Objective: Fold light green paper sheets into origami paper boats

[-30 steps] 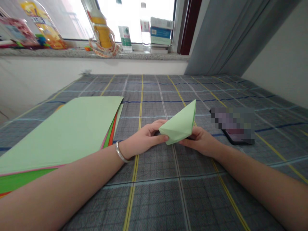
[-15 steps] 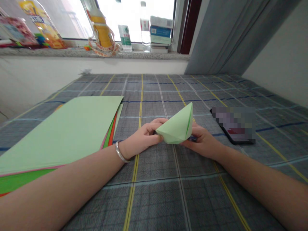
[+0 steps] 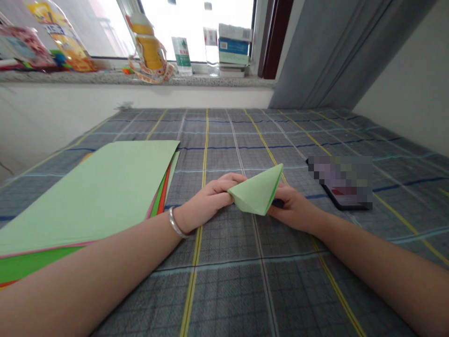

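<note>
A folded piece of light green paper (image 3: 257,191) is held between my two hands, slightly above the checked cloth. It has a pointed, roughly triangular shape with its tip toward the upper right. My left hand (image 3: 219,194) pinches its left corner between thumb and fingers; a silver bangle sits on that wrist. On the other side my right hand (image 3: 293,206) is closed at the paper's right edge, its fingertips partly hidden behind the paper.
A stack of coloured paper sheets (image 3: 105,192), light green on top, lies on the checked cloth (image 3: 224,290) at left. A phone (image 3: 340,185) with a blurred screen lies at right. Bottles and boxes (image 3: 234,49) line the window sill (image 3: 210,81) behind.
The folded paper has tilted and dropped a little, its tip now lower and its green inner side showing as a narrower strip. Both hands have barely shifted.
</note>
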Motion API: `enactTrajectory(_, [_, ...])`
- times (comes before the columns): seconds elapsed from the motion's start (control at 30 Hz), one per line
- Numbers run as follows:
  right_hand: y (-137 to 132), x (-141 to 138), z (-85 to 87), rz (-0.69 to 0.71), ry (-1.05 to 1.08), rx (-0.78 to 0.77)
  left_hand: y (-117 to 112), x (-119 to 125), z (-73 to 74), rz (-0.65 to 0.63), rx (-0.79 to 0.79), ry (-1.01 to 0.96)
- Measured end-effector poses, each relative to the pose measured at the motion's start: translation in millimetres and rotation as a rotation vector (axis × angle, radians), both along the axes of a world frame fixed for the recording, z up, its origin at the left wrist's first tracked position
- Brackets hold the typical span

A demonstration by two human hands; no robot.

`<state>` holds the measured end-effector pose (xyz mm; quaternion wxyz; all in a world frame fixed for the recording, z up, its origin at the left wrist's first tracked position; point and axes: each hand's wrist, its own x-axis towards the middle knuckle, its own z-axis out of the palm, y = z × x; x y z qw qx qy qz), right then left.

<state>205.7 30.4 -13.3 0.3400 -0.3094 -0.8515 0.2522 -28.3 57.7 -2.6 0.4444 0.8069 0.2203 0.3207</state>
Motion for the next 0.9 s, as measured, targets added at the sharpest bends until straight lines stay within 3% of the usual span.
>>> enactTrajectory(0.33, [3.5, 3.4, 0.6, -0.126, -0.004, 0.063, -5.3, 3.3, 5.2, 0.131, 0.251, 0.044])
enactTrajectory(0.7, [6.1, 2.9, -1.6, -0.037, -0.056, 0.044, -4.1, 3.4, 5.5, 0.033, 0.251, 0.071])
enactTrajectory(0.9, [2.6, 2.0, 1.9, 0.024, -0.080, 0.059, -6.2, 4.6, 7.9, -0.020, 0.369, 0.118])
